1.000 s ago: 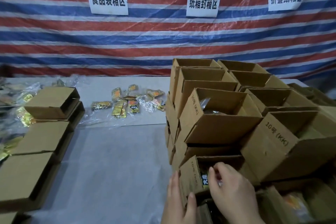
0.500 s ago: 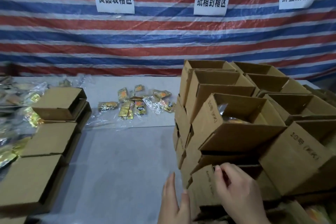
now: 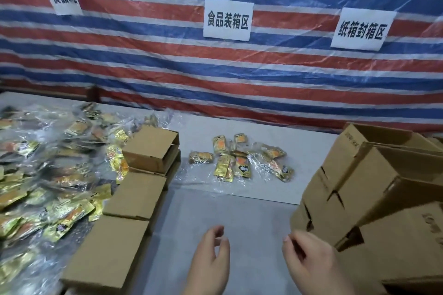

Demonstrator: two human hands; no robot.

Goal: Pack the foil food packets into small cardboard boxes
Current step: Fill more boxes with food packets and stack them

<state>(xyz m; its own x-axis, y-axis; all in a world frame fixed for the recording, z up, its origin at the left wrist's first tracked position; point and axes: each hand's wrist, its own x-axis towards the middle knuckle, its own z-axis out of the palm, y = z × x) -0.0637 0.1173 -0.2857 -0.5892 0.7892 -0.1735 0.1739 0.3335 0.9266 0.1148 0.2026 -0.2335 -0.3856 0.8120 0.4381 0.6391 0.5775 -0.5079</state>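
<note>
Two bare hands above the grey table [image 3: 239,211], left hand [image 3: 211,263] and right hand [image 3: 309,268] loosely curled and holding nothing, roughly ten foil packets [image 3: 239,160] scattered mid-table, large packet heap [image 3: 43,175] left, four closed boxes [image 3: 134,196] beside it, open boxes [image 3: 374,187] stacked right, three paper signs [image 3: 227,19] on the striped tarp.
</note>
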